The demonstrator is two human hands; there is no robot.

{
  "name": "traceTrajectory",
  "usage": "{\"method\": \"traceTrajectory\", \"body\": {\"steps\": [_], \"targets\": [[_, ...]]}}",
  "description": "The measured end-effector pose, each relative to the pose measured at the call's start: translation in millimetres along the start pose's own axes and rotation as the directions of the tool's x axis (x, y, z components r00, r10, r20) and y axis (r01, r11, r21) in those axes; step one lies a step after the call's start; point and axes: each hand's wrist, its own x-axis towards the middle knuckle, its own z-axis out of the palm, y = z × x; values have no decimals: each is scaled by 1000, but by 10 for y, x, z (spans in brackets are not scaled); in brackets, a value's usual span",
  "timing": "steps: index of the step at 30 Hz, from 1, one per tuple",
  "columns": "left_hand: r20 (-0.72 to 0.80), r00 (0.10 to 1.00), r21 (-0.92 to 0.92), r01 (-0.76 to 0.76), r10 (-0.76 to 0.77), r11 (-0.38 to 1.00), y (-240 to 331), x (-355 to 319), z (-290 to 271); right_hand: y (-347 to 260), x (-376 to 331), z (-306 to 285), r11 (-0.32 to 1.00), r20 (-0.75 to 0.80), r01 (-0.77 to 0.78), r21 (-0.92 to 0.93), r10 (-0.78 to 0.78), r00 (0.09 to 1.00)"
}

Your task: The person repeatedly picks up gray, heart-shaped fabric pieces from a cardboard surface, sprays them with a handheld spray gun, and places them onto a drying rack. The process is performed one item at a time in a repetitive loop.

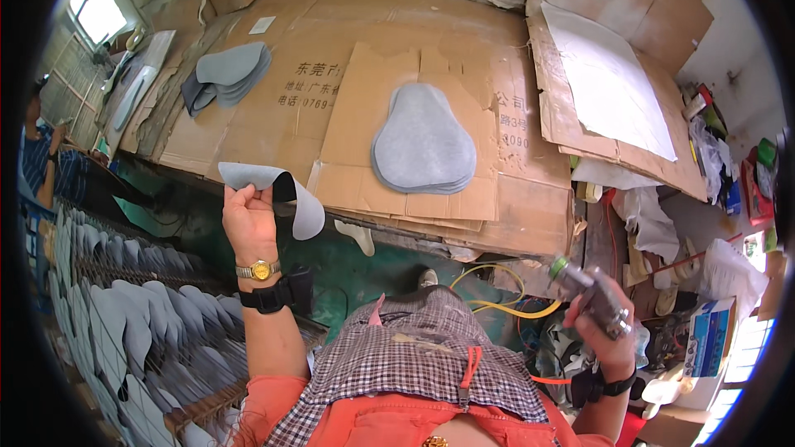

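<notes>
The left grip [249, 219], at left of centre in the frame, is clamped on one edge of a flexible grey sheet [309, 217]. The sheet arches to the right, its free end hanging by the front edge of the cardboard-covered counter [236, 134]; contact with that edge cannot be confirmed. The right grip [611, 343], lower right, is closed around a metal tool [606, 308] with a green collar, apparently a spray gun.

A stack of grey pieces [424, 144] lies flat on the counter, centre of the frame.

Caution:
- Slippage: the sheet is supported at one edge only; a loose pinch could let it drop.
- Creasing: the limp free end could fold or scrape if swung against the counter edge.
- Snagging: the yellow hose [522, 311] loops beneath the tool; if connected, which cannot be determined, it could catch and pull the tool off line.
</notes>
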Motion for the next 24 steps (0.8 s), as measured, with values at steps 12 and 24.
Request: {"method": "traceTrajectory", "body": {"steps": [12, 24], "targets": [[42, 998, 6, 39, -39, 999, -14, -70, -123, 59, -366, 56, 998, -133, -58, 18, 59, 989], [-68, 992, 34, -108, 110, 994, 160, -346, -45, 119, -44, -482, 998, -180, -57, -1, 56, 982]]}}
